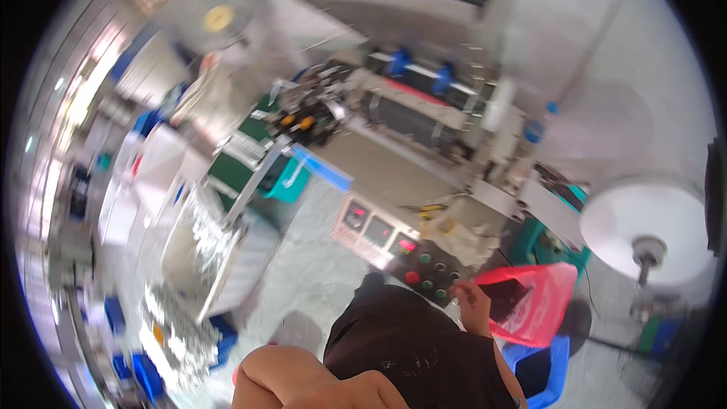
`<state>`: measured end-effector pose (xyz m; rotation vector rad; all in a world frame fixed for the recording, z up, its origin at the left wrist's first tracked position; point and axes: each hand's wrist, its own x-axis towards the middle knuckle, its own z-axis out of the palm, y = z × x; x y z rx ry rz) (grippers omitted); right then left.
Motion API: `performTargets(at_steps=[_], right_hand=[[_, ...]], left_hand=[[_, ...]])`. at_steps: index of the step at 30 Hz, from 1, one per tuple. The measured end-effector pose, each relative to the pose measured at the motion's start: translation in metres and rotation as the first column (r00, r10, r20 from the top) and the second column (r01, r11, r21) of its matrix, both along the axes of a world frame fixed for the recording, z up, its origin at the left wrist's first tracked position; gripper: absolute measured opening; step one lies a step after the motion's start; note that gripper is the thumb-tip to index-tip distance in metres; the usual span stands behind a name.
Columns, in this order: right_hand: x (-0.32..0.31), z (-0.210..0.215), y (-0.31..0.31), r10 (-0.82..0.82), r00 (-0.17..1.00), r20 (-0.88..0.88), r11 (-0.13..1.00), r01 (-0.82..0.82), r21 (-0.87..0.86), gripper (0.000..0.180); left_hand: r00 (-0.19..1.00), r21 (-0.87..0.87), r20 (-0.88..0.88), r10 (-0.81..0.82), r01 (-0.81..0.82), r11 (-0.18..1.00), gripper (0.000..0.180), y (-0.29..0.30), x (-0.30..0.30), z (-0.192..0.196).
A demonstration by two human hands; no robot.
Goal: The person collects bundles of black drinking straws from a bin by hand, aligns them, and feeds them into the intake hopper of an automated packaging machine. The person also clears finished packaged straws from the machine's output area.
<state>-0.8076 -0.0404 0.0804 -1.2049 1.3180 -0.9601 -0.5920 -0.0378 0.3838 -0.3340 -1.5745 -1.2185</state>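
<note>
My right hand (473, 309) is low and right of centre, beside the black button panel (439, 266) of a machine. Its fingers point up toward the panel's lower right corner; blur hides whether they touch it or hold anything. Red and green buttons sit on this panel, and a pale display panel (376, 229) with red lit digits adjoins it. Just right of the hand hangs a pinkish-red plastic bag (556, 288), its mouth open on something dark. My left arm (284, 375) shows bent at the lower edge, while the left hand itself is out of sight.
The machine's bed (401, 163) stretches ahead, with a crumpled cloth (462, 238) near the panel. A blue bin (556, 371) stands below the bag. At right is a round white lamp-like disc (628, 220). Shiny strips fill a white bin (216, 288) at left.
</note>
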Motion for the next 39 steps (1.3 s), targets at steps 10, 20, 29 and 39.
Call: performTargets(at_steps=[10, 20, 29, 39], right_hand=[[0.081, -0.009, 0.048, 0.732, 0.681, -0.001, 0.681, -0.732, 0.013, 0.014], [0.104, -0.007, 0.152, 0.921, 0.362, -0.147, 0.377, -0.921, 0.098, 0.016], [0.138, 0.005, 0.299, 0.915, -0.286, -0.284, -0.228, -0.948, 0.220, 0.028], [0.223, -0.002, 0.351, 0.775, -0.492, -0.398, -0.453, -0.870, 0.193, 0.024]], left_hand=[[0.774, 0.096, -0.121, 0.622, -0.615, 0.783, 0.014, 0.163, 0.011, -0.008], [0.516, 0.144, -0.278, 0.810, -0.811, 0.567, 0.013, 0.343, 0.008, -0.022], [0.230, 0.258, -0.431, 0.873, -0.895, 0.363, 0.012, 0.511, -0.028, -0.039], [0.144, 0.273, -0.497, 0.856, -0.910, 0.312, 0.007, 0.574, -0.003, -0.055]])
